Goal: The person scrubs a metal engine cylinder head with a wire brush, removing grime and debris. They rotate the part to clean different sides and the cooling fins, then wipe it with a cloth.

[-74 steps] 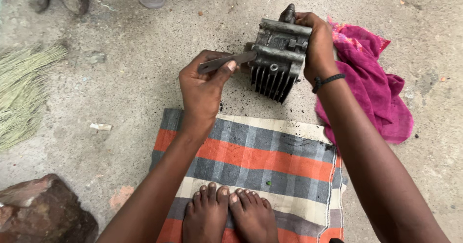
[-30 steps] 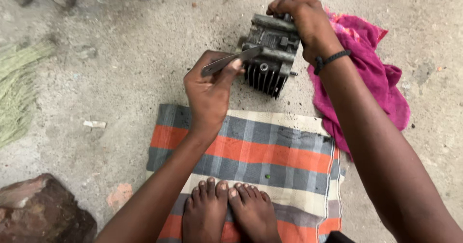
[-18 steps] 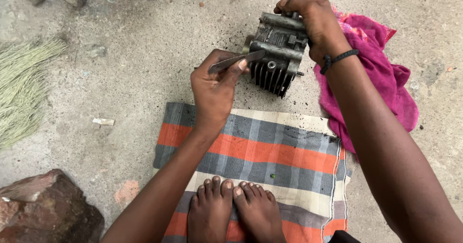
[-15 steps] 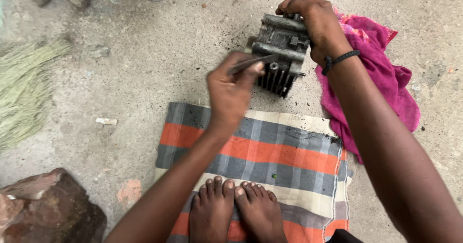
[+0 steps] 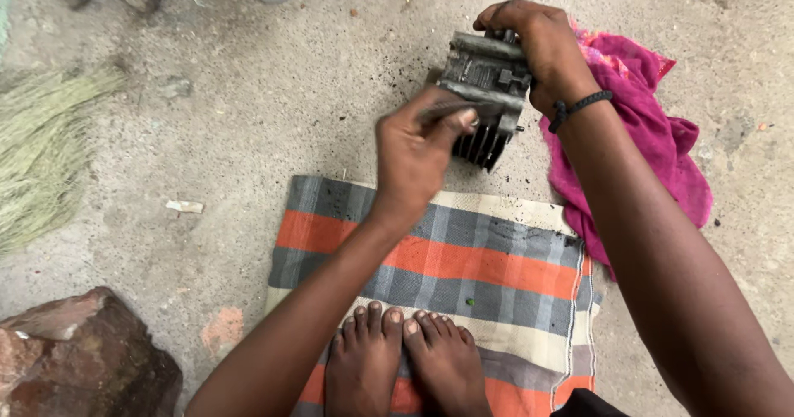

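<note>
A person's right hand [image 5: 542,49] clamps the top of a finned grey engine cylinder [image 5: 484,94] on the concrete floor [image 5: 273,94], just beyond the striped cloth's [image 5: 463,260] far edge. The left hand [image 5: 413,156] pinches a flat metal tool [image 5: 451,109] against it. A pink rag [image 5: 653,144] lies to its right; open floor spreads left toward a straw broom [image 5: 45,156].

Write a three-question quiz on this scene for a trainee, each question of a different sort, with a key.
1. True or false: the right hand grips the finned metal engine part from above.
2. The left hand holds: A) a brush B) a thin flat metal tool C) a stone
3. Fill in: the pink cloth lies to the ____ of the striped cloth.

Key: 1 true; 2 B; 3 right
</note>
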